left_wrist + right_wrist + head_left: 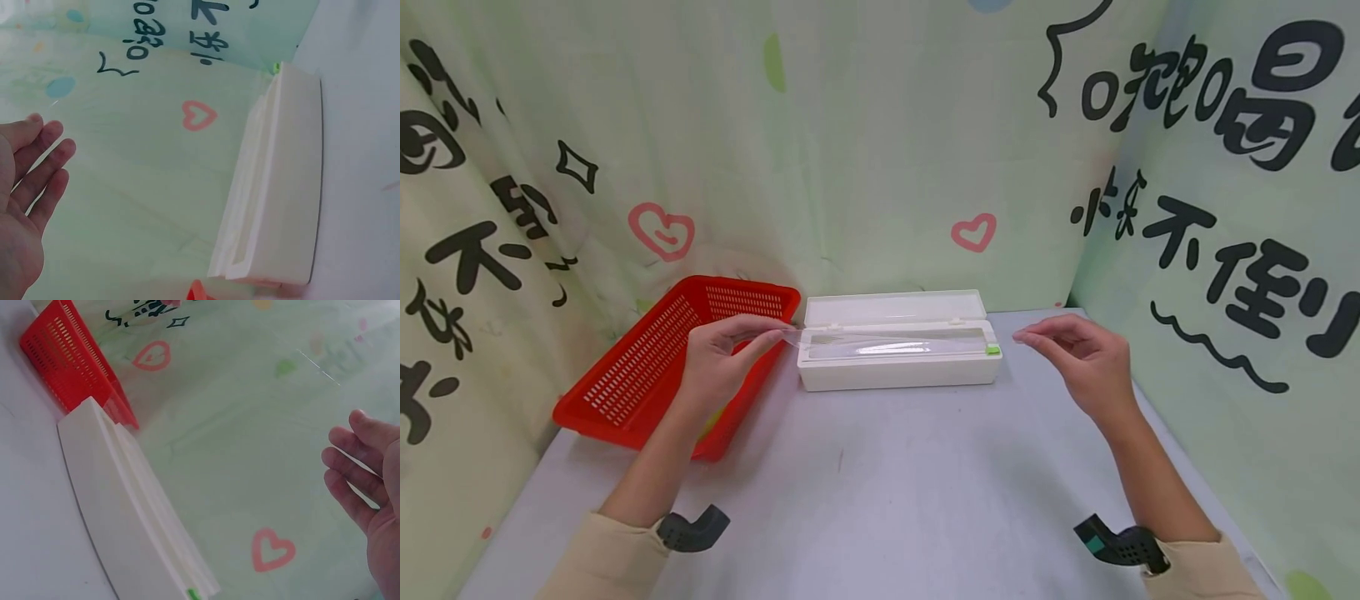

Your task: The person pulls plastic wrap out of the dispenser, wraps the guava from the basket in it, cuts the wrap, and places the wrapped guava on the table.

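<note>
A white cling film dispenser box [898, 375] stands on the table with its lid [891, 308] raised at the back. A green slide cutter [992, 350] sits at its right end. My left hand [722, 358] pinches clear cling film [793, 336] between thumb and forefinger, just off the box's left end. To the right of the box, my right hand [1078, 358] holds thumb and fingertips together in a pinch at about the same height. The transparent film shows mostly as faint glints near the fingertips in both wrist views; its full outline is hard to see.
A red perforated plastic basket [625, 375] stands left of the box, partly behind my left forearm, with something yellow-green [711, 423] showing inside. Printed curtains [850, 167] hang at the back and sides of the white table [880, 500].
</note>
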The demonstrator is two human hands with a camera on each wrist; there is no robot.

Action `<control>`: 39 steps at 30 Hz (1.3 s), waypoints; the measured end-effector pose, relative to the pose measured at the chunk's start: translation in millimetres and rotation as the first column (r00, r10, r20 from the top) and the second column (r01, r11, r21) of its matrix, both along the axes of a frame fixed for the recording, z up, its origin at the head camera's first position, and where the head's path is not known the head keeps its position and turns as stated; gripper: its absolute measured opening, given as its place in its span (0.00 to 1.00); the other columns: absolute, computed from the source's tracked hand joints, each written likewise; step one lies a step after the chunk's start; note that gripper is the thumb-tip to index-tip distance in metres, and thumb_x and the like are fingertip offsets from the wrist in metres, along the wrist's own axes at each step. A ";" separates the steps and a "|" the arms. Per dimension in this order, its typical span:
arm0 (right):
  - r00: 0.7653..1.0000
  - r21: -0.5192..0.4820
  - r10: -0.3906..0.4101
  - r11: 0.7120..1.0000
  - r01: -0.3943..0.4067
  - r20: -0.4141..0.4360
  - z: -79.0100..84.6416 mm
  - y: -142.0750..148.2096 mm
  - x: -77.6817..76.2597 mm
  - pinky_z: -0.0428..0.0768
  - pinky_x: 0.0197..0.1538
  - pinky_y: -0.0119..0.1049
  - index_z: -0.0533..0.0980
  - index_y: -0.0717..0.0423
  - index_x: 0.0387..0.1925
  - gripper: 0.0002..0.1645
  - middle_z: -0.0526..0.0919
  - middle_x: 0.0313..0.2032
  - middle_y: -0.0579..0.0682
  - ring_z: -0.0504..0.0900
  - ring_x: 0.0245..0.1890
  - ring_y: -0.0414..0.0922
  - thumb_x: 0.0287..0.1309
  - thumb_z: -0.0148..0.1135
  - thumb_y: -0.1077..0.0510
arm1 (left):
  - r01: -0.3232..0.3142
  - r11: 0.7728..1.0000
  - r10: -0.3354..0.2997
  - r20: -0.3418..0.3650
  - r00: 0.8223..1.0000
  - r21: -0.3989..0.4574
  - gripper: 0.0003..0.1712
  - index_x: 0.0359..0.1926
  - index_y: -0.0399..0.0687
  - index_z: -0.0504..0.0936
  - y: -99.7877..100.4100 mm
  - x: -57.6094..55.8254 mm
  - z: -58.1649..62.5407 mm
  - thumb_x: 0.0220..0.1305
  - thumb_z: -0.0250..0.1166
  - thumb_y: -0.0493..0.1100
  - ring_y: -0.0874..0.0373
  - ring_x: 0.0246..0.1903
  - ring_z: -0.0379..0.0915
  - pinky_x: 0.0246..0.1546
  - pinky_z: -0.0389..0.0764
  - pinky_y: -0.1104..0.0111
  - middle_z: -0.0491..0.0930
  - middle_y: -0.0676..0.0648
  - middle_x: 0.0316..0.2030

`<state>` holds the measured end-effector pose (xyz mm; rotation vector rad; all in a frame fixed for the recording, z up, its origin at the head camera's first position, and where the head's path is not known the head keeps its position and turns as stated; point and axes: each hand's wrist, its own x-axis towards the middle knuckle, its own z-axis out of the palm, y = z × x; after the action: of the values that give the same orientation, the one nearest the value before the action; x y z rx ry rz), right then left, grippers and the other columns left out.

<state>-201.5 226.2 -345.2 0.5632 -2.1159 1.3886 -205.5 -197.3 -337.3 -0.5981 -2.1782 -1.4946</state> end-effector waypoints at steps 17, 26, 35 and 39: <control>0.999 0.019 -0.030 0.999 0.031 -0.027 4.9 10.1 15.5 0.80 0.43 0.19 0.81 0.67 0.39 0.11 0.86 0.36 0.30 0.85 0.36 0.30 0.50 0.67 0.73 | 0.049 0.998 -0.052 -0.111 0.992 -0.031 0.11 0.44 0.44 0.86 8.6 14.3 14.5 0.59 0.67 0.34 0.64 0.42 0.83 0.49 0.80 0.76 0.87 0.45 0.40; 0.994 0.000 0.023 1.000 -0.023 -0.104 11.6 7.0 20.9 0.81 0.42 0.20 0.81 0.70 0.36 0.13 0.87 0.36 0.35 0.86 0.36 0.32 0.46 0.66 0.79 | 0.077 0.997 -0.080 -0.147 0.986 -0.020 0.14 0.43 0.41 0.86 4.6 25.0 18.5 0.55 0.67 0.27 0.61 0.41 0.84 0.49 0.81 0.74 0.88 0.50 0.39; 0.985 -0.007 0.055 0.998 -0.057 -0.164 16.4 4.9 26.1 0.80 0.45 0.20 0.81 0.73 0.35 0.15 0.88 0.36 0.38 0.86 0.38 0.33 0.41 0.65 0.83 | 0.076 0.997 -0.078 -0.218 0.973 -0.015 0.18 0.42 0.39 0.86 0.8 30.0 18.5 0.50 0.67 0.21 0.63 0.41 0.84 0.47 0.81 0.76 0.87 0.47 0.38; 0.976 -0.033 0.105 0.993 -0.113 -0.191 18.8 4.3 28.9 0.81 0.45 0.21 0.80 0.75 0.34 0.15 0.88 0.36 0.41 0.86 0.38 0.35 0.40 0.65 0.84 | 0.081 0.997 -0.082 -0.238 0.968 -0.014 0.19 0.42 0.38 0.86 -0.3 32.3 20.1 0.50 0.67 0.20 0.62 0.41 0.84 0.46 0.81 0.76 0.87 0.47 0.38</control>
<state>-172.6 230.5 -326.4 0.7724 -1.9244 1.3783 -173.2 -197.6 -317.2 -0.8333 -1.9934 -1.3800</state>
